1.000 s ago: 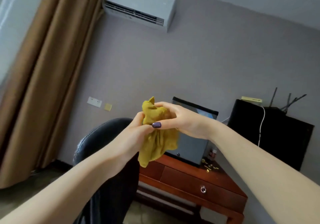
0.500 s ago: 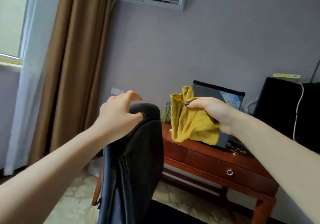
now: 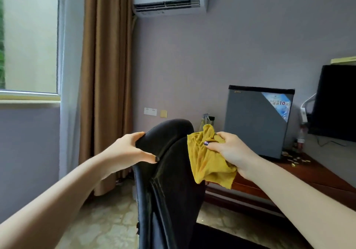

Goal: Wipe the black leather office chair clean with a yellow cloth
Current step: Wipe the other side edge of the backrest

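I see my left hand (image 3: 131, 150) wrapped around the top left edge of the black chair (image 3: 169, 171). The fingers curl over the top and the thumb presses on the side facing me, so the hand is closed on the chair and holds it steady. The chair back stands up tall in the middle, between my two arms.

My right hand (image 3: 229, 150) is at the top right edge of the chair. It is pinched shut on the yellow cloth (image 3: 208, 164), which is bunched up and hangs down under my fingers. The cloth looks like it touches the right edge of the chair back, but I cannot tell for sure.

I think the wiping is only about to start. Next I need to press the cloth flat on the leather and rub down the back while my left hand stops the chair from turning.

Farther right, a grey box (image 3: 254, 123) stands on the brown surface (image 3: 317, 173), near its back edge. It is shut, so I cannot see what is in it. Small yellow bits lie on the surface beside it.
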